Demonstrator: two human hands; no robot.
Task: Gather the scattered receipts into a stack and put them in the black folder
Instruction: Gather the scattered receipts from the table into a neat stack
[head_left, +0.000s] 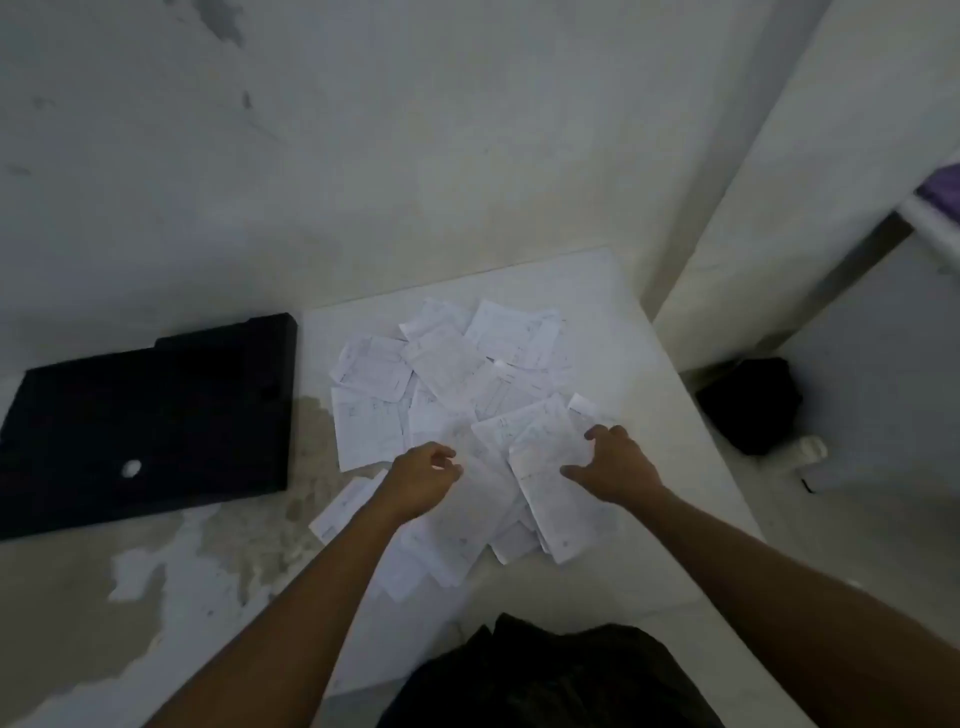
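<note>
Receipts (447, 374), thin white paper slips: likely light, limp, slippery; grip at pile edges. Left hand (423, 475) loosely curled, empty; right hand (615, 467) spread on slips.

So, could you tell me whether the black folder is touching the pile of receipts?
Apart. The head view shows bare surface between the black folder and the nearest receipts.

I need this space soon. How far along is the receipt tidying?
Nothing finished: the receipts lie loosely spread, overlapping. In hand: the left hand and right hand are on the spread's near edge, apparently gathering. Left: squaring a stack and putting it in the black folder, lying apart.
</note>
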